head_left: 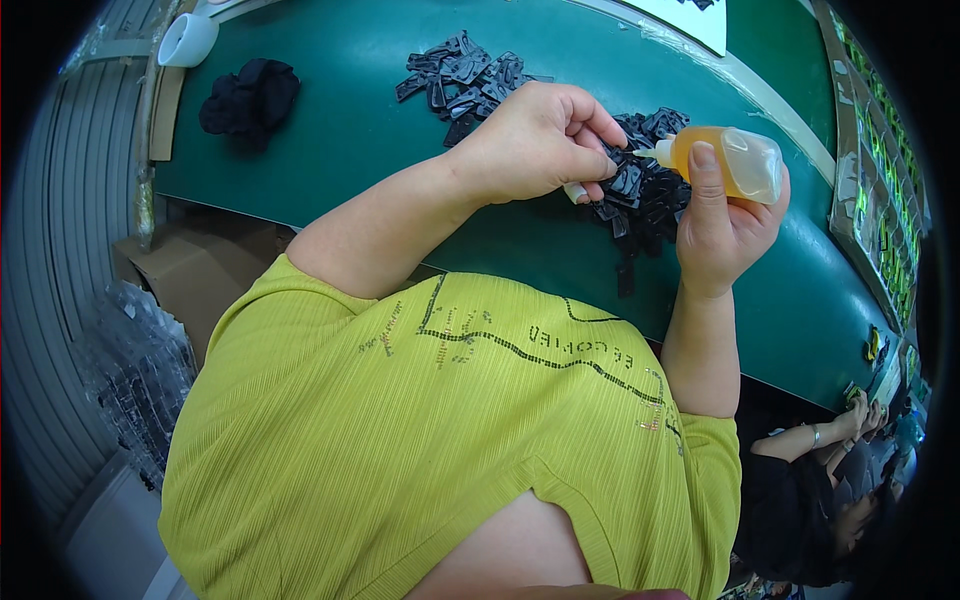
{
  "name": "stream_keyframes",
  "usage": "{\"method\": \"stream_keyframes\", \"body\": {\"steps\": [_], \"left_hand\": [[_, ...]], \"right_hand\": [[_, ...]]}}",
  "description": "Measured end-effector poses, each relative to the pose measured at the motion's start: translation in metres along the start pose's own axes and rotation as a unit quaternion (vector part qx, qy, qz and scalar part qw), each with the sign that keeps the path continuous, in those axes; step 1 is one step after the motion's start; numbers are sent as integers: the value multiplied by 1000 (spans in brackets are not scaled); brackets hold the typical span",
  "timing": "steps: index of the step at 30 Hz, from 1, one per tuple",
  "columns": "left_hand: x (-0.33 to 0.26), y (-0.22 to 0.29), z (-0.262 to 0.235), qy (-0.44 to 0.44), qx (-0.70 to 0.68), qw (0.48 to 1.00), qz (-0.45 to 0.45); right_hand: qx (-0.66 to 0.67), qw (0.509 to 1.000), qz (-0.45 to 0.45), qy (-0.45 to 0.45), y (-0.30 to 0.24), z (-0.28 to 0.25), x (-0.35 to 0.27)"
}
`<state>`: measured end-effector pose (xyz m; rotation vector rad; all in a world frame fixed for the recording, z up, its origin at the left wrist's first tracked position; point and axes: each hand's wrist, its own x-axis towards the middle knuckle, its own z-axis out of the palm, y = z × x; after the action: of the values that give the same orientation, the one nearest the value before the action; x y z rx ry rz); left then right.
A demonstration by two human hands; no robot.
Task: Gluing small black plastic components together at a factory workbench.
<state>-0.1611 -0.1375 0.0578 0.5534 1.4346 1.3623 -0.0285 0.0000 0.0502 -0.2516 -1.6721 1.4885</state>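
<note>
My right hand is wrapped round a clear squeeze bottle of amber liquid, tipped on its side. Its thin nozzle points left, close to the fingertips of my left hand. Those fingers are pinched on a small black plastic piece, mostly hidden by them and hard to tell from the pieces behind. A white wrap or cover shows on one left finger. Under and behind both hands lies a heap of black plastic pieces. A second heap of similar pieces is beyond my left wrist.
The green table bears a crumpled black cloth and a white roll at the far left. A cardboard box stands below its left edge. At the right are a rack and another person's hands.
</note>
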Motion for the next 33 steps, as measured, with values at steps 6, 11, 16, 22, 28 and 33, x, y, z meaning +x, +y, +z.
{"method": "stream_keyframes", "body": {"steps": [6, 11, 16, 22, 28, 33], "left_hand": [[0, -1, -1, 0, 8, 1000, 4], [0, 2, -2, 16, 5, 1000, 2], [-1, 6, -1, 26, -26, 999, -12], [-1, 7, -1, 26, -36, 999, -16], [-2, 6, -1, 24, -35, 999, -13], [0, 7, 0, 24, -38, 999, -15]], "right_hand": [[-5, 1000, -15, 17, -1, 0, 0], [45, 998, 14, 50, 1, -11, 4], [80, 996, 39, 13, 0, -4, 0], [64, 997, 44, -16, -2, -2, -2], [65, 997, 41, -22, -2, -1, -4], [62, 997, 48, -23, 0, -1, -3]]}}
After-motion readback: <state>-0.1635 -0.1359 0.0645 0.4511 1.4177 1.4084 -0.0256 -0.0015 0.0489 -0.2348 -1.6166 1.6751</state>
